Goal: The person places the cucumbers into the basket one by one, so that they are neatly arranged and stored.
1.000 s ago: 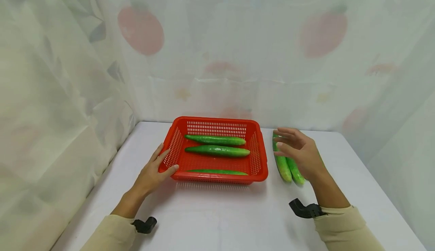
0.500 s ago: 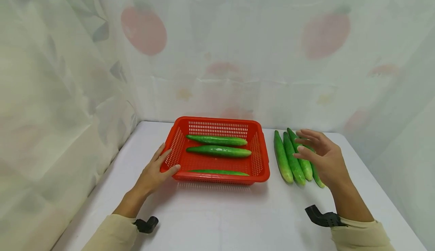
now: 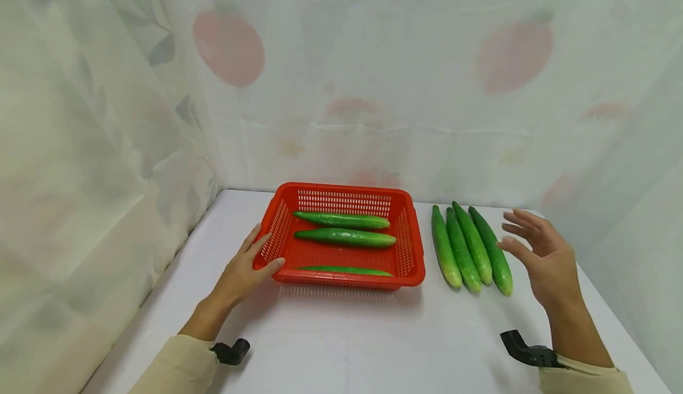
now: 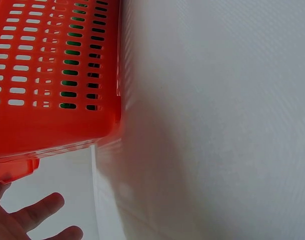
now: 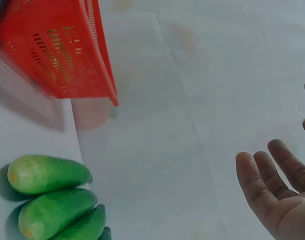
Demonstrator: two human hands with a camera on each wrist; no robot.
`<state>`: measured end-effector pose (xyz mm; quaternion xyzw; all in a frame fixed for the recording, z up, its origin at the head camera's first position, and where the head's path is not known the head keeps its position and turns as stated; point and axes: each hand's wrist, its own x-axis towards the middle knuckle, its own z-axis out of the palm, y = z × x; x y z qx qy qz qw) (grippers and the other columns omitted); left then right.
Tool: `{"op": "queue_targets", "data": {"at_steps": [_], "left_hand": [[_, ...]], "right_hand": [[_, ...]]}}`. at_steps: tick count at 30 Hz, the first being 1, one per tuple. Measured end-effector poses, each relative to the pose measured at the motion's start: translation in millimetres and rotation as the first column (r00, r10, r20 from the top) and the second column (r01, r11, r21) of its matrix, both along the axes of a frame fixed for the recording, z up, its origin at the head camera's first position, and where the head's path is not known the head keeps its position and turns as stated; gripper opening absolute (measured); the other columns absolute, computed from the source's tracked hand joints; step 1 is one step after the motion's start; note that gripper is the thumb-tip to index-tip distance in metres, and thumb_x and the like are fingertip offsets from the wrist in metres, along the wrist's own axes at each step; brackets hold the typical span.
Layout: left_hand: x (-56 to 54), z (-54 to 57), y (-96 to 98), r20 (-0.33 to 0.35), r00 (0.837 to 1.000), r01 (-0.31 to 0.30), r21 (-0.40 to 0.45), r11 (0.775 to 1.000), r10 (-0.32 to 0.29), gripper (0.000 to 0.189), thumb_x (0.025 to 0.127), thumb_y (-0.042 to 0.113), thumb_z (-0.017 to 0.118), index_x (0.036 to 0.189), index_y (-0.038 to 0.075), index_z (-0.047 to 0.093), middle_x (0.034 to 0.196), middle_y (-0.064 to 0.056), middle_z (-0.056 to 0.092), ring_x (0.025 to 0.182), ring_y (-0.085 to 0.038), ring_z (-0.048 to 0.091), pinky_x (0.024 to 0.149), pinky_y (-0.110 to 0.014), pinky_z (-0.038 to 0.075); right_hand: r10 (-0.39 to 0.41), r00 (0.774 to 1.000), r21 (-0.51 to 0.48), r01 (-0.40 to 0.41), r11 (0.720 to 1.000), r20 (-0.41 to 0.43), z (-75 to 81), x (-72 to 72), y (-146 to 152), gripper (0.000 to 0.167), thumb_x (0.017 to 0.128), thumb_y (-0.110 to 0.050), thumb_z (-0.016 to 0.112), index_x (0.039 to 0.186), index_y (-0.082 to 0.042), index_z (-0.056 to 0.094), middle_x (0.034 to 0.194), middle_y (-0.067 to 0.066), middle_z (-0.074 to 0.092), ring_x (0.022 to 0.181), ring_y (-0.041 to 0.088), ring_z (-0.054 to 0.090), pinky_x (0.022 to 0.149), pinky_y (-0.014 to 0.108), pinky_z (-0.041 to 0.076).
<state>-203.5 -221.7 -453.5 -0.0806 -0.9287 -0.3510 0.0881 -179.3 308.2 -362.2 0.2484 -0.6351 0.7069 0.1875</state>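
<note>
A red plastic basket (image 3: 341, 278) with slotted walls stands at the middle of the table. Inside it lie three cucumbers, the middle one (image 3: 344, 237) across the floor and the nearest partly hidden by the front rim. My left hand (image 3: 240, 272) rests on the basket's left end, fingers spread, thumb at the front corner; its fingers (image 4: 40, 210) show beside the rim in the left wrist view. My right hand (image 3: 546, 260) hangs in the air with loosely bent fingers, holding nothing. To its left, several cucumbers (image 3: 472, 243) lie side by side on the table.
The table (image 3: 341, 346) has a white cover. A pale curtain with faded fruit prints (image 3: 427, 86) rises behind it, and more sheeting (image 3: 96, 175) closes off the left side. Each wrist wears a black camera mount (image 3: 528, 352).
My right hand has moved right, from above the loose cucumbers to beyond them, uncovering them all. The left hand stays on the basket, and the cucumbers inside have not moved.
</note>
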Motion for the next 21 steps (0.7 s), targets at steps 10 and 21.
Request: {"op": "queue_targets", "data": {"at_steps": [10, 21], "left_hand": [[-0.3, 0.5, -0.1, 0.003, 1.0, -0.002, -0.002, 1.0, 0.002, 0.082, 0.087, 0.06, 0.061, 0.149, 0.012, 0.038, 0.16, 0.002, 0.013, 0.136, -0.039, 0.03, 0.098, -0.065, 0.031], [-0.5, -0.9, -0.3, 0.005, 1.0, -0.006, -0.003, 1.0, 0.006, 0.082, 0.086, 0.06, 0.061, 0.149, 0.012, 0.038, 0.16, 0.003, 0.013, 0.136, -0.039, 0.03, 0.098, -0.065, 0.031]], "right_hand": [[-0.178, 0.982, 0.025, 0.177, 0.984, 0.067, -20.7, 3.4, 16.3, 0.053, 0.085, 0.024, 0.054, 0.136, 0.009, 0.046, 0.127, 0.012, 0.058, 0.115, 0.022, 0.054, 0.084, 0.022, 0.049], [-0.355, 0.905, 0.074, 0.348, 0.935, 0.234, -52.5, 0.5, 28.6, 0.053, 0.09, 0.007, 0.063, 0.139, -0.005, 0.049, 0.129, 0.007, 0.056, 0.115, 0.017, 0.053, 0.084, 0.013, 0.045]]}}
